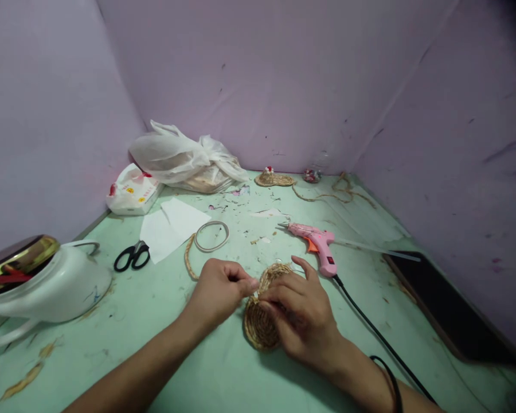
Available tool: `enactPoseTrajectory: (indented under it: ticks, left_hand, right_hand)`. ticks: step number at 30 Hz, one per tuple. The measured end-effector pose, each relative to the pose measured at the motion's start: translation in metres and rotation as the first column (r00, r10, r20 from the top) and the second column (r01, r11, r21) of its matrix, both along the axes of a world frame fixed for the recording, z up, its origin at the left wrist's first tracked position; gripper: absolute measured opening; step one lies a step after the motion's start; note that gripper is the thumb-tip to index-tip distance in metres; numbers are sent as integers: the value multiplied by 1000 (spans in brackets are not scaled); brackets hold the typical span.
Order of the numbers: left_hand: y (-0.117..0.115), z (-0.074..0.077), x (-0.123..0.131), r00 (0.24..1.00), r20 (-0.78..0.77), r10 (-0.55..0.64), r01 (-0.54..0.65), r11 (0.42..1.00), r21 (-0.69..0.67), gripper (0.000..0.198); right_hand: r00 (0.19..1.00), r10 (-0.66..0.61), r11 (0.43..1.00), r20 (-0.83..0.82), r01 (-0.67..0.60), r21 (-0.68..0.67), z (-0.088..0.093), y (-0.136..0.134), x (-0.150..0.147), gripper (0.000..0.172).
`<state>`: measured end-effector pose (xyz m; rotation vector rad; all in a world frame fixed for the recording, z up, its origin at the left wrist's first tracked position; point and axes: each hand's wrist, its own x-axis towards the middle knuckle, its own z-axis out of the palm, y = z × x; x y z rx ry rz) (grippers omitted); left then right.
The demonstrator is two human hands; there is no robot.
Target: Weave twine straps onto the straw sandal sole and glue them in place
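Observation:
Low in the middle of the head view is a coiled straw piece (258, 330), two rounded coils joined at a narrow waist. My right hand (303, 312) is closed on its right side, thumb and fingers at the waist, with one finger raised. My left hand (223, 287) is closed too, thumb and forefinger pinched at the waist's left edge. A braided straw cord (189, 258) runs behind the left hand; its path through the fingers is hidden. A tiny whitish bit shows between both hands' fingertips.
A pink glue gun (316, 241) lies right, its black cable passing my right forearm. Black scissors (132, 256), white paper (167, 226) and a pale ring (212, 236) lie left. A white teapot-like pot (64, 284) stands far left; a dark phone-like slab (442, 310) lies right.

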<state>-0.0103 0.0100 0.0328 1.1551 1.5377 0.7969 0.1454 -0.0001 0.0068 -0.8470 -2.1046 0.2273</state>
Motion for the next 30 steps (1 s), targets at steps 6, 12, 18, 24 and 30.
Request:
enactPoseTrajectory:
  ticks: [6, 12, 18, 24, 30]
  left_hand:
    - [-13, -3, 3, 943, -325, -73, 242, 822, 516, 20]
    - [-14, -18, -2, 762, -642, 83, 637, 81, 766, 19]
    - [-13, -14, -4, 675, -720, 161, 737, -135, 662, 18]
    - [-12, -9, 5, 606, -764, 222, 792, -73, 607, 17]
    - [-11, -9, -6, 466, -884, 37, 875, 128, 466, 20]
  right_hand:
    - [994, -83, 995, 69, 87, -51, 1, 3, 0, 12]
    - [997, -74, 953, -21, 64, -295, 5, 3, 2, 11]
    - [980, -120, 828, -159, 10, -561, 13, 6, 6, 19]
    - [972, -141, 812, -190, 3, -584, 16, 9, 8, 19]
    - [960, -217, 800, -179, 70, -596, 14, 13, 12, 21]
